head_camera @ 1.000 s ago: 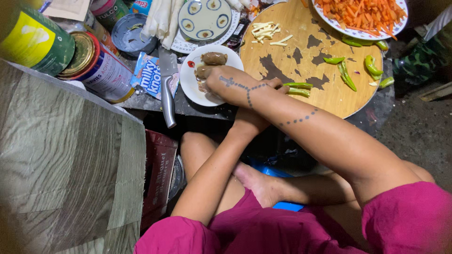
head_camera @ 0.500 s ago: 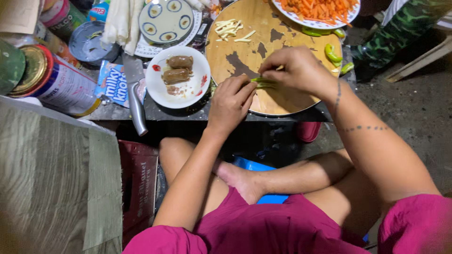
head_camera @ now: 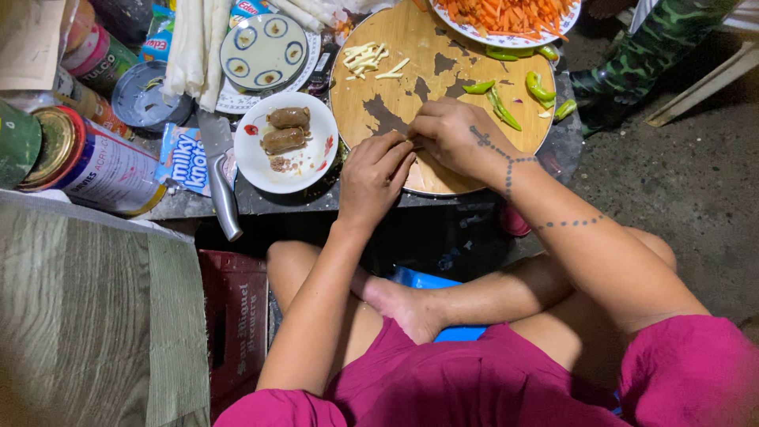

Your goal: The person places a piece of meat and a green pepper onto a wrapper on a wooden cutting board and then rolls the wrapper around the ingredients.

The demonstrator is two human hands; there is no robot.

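Observation:
My left hand [head_camera: 371, 178] and my right hand [head_camera: 452, 136] meet fingertip to fingertip at the near edge of a round wooden cutting board [head_camera: 379, 111]. Their fingers pinch together on a green chili that is almost wholly hidden between them. Several loose green chilies [head_camera: 498, 107] lie on the board just beyond my right hand. Pale vegetable strips [head_camera: 368, 59] sit at the board's far side. A plate of cut carrot sticks [head_camera: 506, 16] rests at its top edge.
Left of the board stands a white plate [head_camera: 310, 170] with two sausages [head_camera: 285, 130], then a big knife [head_camera: 220, 182] on a snack packet. Tin cans [head_camera: 95, 170], a small patterned plate [head_camera: 265, 51] and a lid crowd the left. A camouflage boot [head_camera: 640, 63] stands at right.
My right hand came back from the sausage plate to the board and now pinches the chili with the left. The view has shifted slightly; more loose chilies show.

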